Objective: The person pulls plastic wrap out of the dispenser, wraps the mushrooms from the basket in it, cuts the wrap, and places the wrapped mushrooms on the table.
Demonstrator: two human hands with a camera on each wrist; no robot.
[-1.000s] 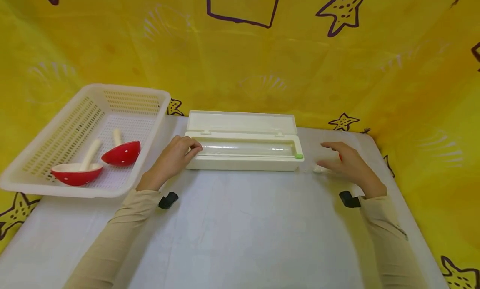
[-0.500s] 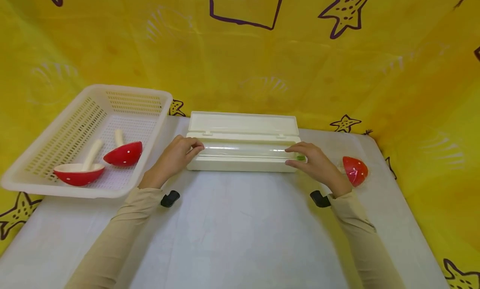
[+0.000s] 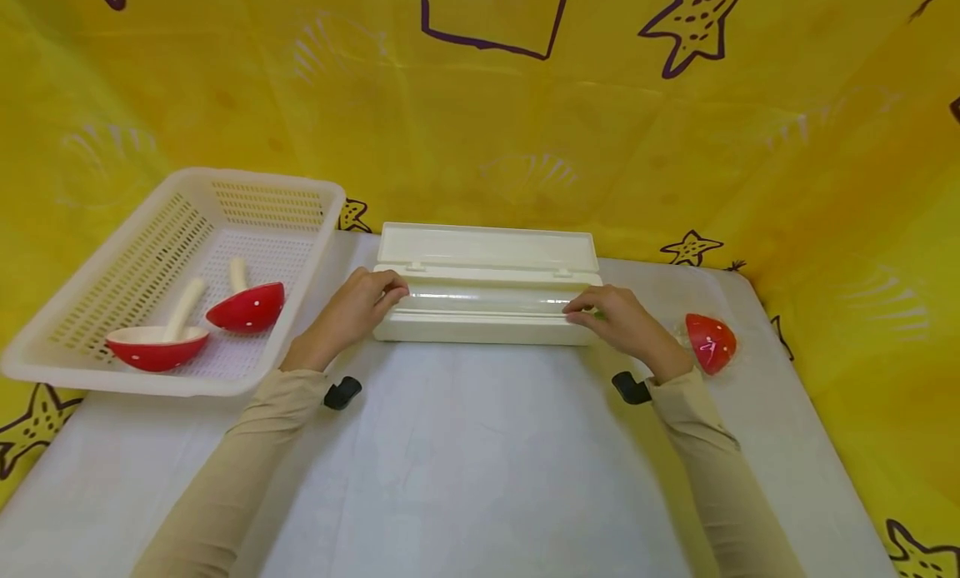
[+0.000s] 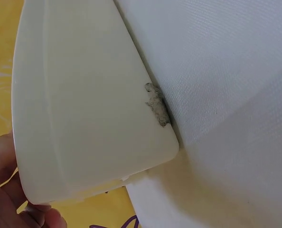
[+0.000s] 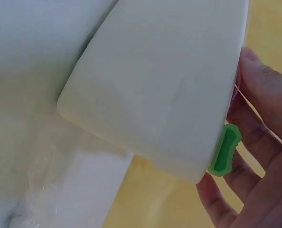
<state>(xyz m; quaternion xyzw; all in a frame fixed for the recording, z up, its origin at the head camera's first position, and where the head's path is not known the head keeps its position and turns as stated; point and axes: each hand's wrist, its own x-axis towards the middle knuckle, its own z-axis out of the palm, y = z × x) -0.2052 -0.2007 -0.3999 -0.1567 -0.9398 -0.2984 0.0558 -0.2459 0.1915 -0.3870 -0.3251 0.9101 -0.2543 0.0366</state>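
Note:
A long cream cling film dispenser [image 3: 487,331] stands on the table with its lid [image 3: 487,246] raised at the back. Inside lies a clear roll of cling film [image 3: 480,300]. My left hand [image 3: 348,316] is at the left end, thumb and forefinger pinching the film's edge. At the right end my right hand [image 3: 622,320] pinches the film with thumb and fingertips together. A green slide cutter [image 5: 225,151] sits at that end, close by the right fingers in the right wrist view. The dispenser's walls hide the fingertips partly in both wrist views.
To the left stands a white slotted basket [image 3: 330,228] holding two red, white-dotted ladles [image 3: 246,308] with cream handles. A red dotted piece in clear wrap [image 3: 711,343] lies right of the right hand. Yellow patterned cloth [image 3: 480,103] hangs behind the white table [image 3: 480,461].
My right hand has come leftward from beside the wrapped red piece to the dispenser's right end, and its thumb and fingers have closed together. The left hand has stayed at the left end.

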